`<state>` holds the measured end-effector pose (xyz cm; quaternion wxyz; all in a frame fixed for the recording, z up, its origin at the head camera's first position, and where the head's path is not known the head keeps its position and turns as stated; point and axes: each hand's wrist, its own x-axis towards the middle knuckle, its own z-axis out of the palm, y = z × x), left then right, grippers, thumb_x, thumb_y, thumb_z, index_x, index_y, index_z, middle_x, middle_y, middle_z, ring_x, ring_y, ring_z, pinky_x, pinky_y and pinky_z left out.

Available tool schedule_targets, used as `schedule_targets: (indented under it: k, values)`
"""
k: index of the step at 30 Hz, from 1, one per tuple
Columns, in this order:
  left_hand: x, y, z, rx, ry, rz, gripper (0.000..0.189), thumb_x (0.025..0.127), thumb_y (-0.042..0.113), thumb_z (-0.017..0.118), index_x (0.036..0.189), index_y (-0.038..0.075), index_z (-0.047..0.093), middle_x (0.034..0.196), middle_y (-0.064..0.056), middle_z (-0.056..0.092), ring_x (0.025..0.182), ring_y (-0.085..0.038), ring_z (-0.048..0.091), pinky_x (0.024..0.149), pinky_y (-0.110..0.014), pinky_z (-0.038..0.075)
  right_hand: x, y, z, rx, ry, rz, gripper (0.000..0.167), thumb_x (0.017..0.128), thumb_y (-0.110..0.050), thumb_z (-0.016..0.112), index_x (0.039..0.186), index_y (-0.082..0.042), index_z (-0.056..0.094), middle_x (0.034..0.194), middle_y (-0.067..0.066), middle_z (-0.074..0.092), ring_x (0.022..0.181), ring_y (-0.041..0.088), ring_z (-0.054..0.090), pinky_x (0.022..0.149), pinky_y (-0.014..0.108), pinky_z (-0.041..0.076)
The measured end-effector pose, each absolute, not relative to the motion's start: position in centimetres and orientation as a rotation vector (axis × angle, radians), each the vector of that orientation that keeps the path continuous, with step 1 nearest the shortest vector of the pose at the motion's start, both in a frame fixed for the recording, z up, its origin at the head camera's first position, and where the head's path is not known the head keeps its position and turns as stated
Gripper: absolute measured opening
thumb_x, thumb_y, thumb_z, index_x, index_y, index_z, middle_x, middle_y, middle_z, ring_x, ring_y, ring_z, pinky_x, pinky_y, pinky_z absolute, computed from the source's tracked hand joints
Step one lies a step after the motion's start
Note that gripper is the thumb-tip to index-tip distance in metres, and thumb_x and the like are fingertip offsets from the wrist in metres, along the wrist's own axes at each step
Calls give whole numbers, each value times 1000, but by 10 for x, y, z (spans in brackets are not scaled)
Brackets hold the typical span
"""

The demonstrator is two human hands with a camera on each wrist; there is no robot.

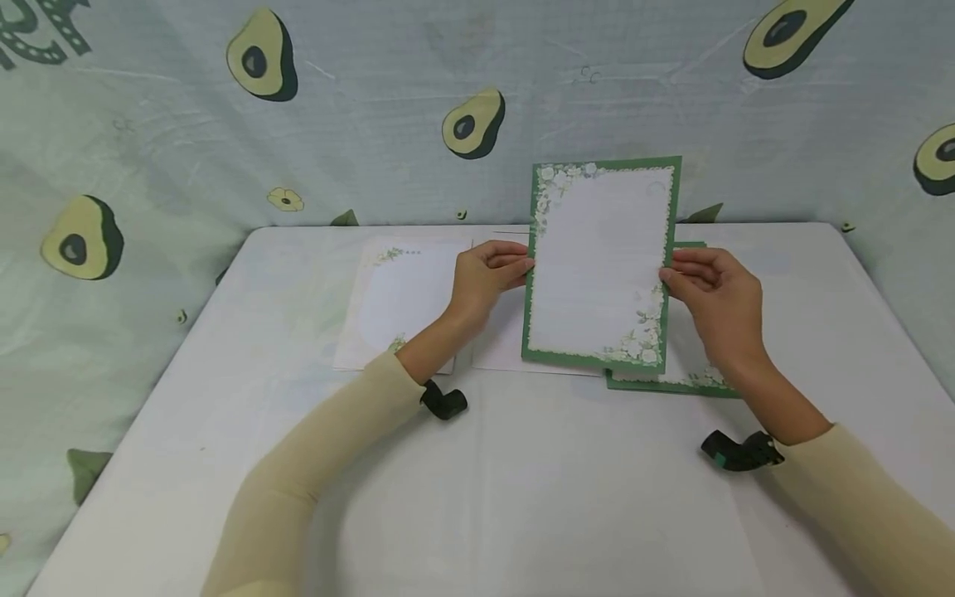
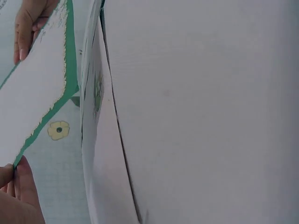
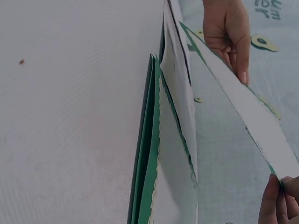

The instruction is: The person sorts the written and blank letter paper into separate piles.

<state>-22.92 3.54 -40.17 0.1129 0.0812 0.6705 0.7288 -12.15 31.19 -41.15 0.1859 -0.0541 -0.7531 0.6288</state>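
A green-bordered sheet of paper (image 1: 597, 265) with white flowers in two corners is held up off the table, tilted toward the head camera. My left hand (image 1: 488, 278) pinches its left edge between thumb and fingers. On the opposite edge, my right hand (image 1: 716, 303) pinches it the same way. Behind and below lies a stack of green-bordered sheets (image 1: 675, 387), partly covered by the raised one. In the right wrist view the stack's green edges (image 3: 147, 140) fan slightly apart. Another pale sheet (image 1: 507, 348) lies flat left of the stack, mostly hidden.
A pale sheet with a leafy oval frame (image 1: 395, 290) lies at the left, partly behind my left forearm. The white table (image 1: 522, 481) meets an avocado-print cloth (image 1: 373, 108) at its back edge. Dark wrist cameras (image 1: 739, 452) sit at both cuffs.
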Motion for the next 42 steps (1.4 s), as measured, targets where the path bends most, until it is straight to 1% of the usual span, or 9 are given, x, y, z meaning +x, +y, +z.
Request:
schedule_targets:
  k: [9,13,17,24,28,31,35,42]
  values:
    - [-228,51,-404,289,1905,2184,20,92,-4,72,111,-8,71,99,-19,74,85,-15,74,82,-35,64,-112,324,-407,-198,-2139,1690,32,96,-12,72,125,-2,65,107,-10,70,98,1,67,83,9,55]
    - [-226,60,-403,296,1859,2221,19,91,-5,72,110,-10,71,99,-20,74,83,-14,74,83,-35,64,-108,332,-407,-205,-2081,1759,30,95,-5,72,124,-1,65,105,-7,70,97,1,68,81,10,56]
    - [-223,70,-404,295,1823,2215,19,91,-5,72,110,-10,71,99,-20,74,83,-13,74,84,-36,63,-102,342,-408,-224,-2047,1812,28,94,1,70,121,-2,66,102,-7,71,93,-1,68,79,9,56]
    - [-227,82,-409,302,1796,2154,18,91,-6,72,109,-10,71,96,-18,74,80,-14,74,82,-35,64,-101,358,-406,-214,-2046,1847,27,93,2,71,119,-4,67,102,-6,71,91,-1,68,78,8,55]
    - [-229,87,-412,274,1785,2137,17,90,-7,72,107,-10,71,95,-19,74,76,-14,73,80,-34,64,-103,364,-402,-213,-2078,1847,28,92,0,73,119,-5,67,102,-6,71,89,-2,69,79,8,55]
    - [-230,91,-415,267,1761,2135,16,90,-8,72,105,-11,72,94,-19,74,74,-15,73,78,-34,65,-103,369,-400,-228,-2136,1823,28,92,-5,74,120,-5,67,101,-8,71,89,-2,69,78,8,56]
    - [-231,97,-416,257,1731,2097,15,90,-9,72,105,-11,71,92,-18,74,73,-16,73,79,-36,64,-100,380,-399,-260,-2254,1751,29,94,-10,73,122,-7,65,100,-12,70,89,-4,69,77,8,55]
    - [-228,105,-420,191,1656,2025,16,89,-12,71,106,-11,71,89,-17,74,72,-19,73,80,-36,64,-101,395,-400,-299,-2415,1581,29,98,-16,70,125,-10,62,100,-19,66,90,-8,65,77,6,55]
